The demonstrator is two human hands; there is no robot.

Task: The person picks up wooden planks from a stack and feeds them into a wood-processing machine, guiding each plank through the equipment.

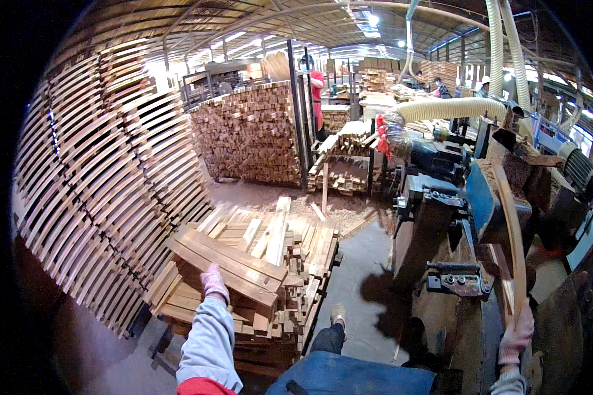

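My left hand (215, 284), in a pale pinkish glove, is at the near edge of flat wooden boards (234, 258) lying side by side on top of a low pile. Its fingers appear closed over the edge of one board, though their undersides are hidden. On the far right, my gloved right hand (519, 334) is wrapped round the near end of a long, narrow wooden strip (511, 227). The strip stretches away from me, its far end up against a woodworking machine (491, 191) coated with sawdust.
Tall stacked slats (105, 184) rise on the left. Behind the pile (316, 247) is a block of stacked wood (247, 135) beside dark metal posts. A pale ribbed hose (448, 108) runs to the machine. Sawdust and offcuts litter the floor (362, 283). A person in red (317, 99) stands farther back.
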